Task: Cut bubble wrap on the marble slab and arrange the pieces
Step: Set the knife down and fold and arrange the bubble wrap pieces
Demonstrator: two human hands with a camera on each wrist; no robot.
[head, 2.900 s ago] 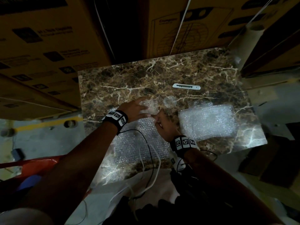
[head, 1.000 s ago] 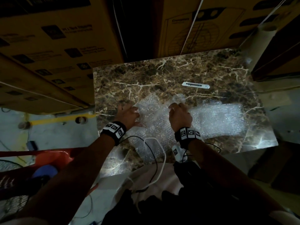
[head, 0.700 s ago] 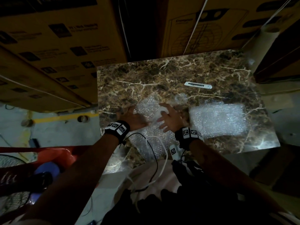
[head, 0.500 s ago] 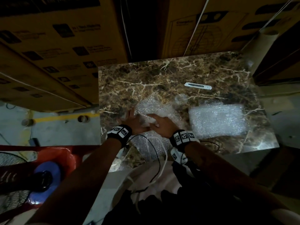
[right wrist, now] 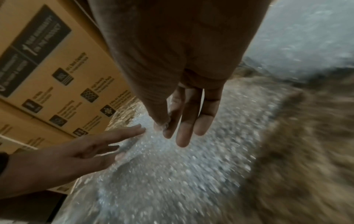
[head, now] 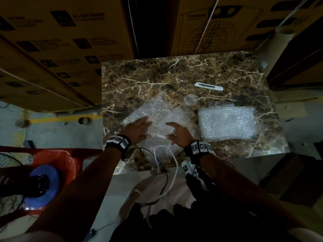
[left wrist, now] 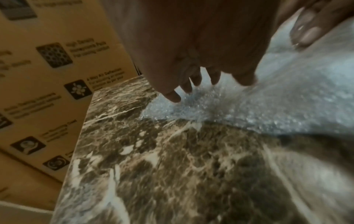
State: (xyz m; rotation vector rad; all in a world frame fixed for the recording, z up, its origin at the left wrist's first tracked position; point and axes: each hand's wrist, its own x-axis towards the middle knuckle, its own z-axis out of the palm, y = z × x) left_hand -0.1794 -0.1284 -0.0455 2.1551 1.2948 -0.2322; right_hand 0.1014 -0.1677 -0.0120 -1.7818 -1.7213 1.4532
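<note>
On the marble slab [head: 174, 75] there are 2 lots of bubble wrap. 1 folded bubble wrap piece [head: 227, 123] lies flat near the right edge of the slab, so that one looks done. The other bubble wrap sheet [head: 157, 110] lies at a slant near the front left part of the slab, and it looks bumpy, not neat yet. My guess is that some cutting is done and this sheet is now being flattened or folded, with more cutting maybe left.

A white utility knife [head: 208, 86] lies by itself toward the back right of the slab, well apart from both hands. Nobody is holding it.

The left hand [head: 138, 130] lies flat on the left side of the slanted sheet, fingers straight and a little spread, pressing it down. In the left wrist view the fingertips [left wrist: 173, 97] touch the wrap close to its edge.

The right hand [head: 178, 133] is over the near right part of the same sheet. Its fingers [right wrist: 184, 133] are straight and close together, and they hold nothing. I cannot tell if they touch the wrap or hang just above it.

Big cardboard boxes [head: 61, 49] stand behind and left of the slab.
</note>
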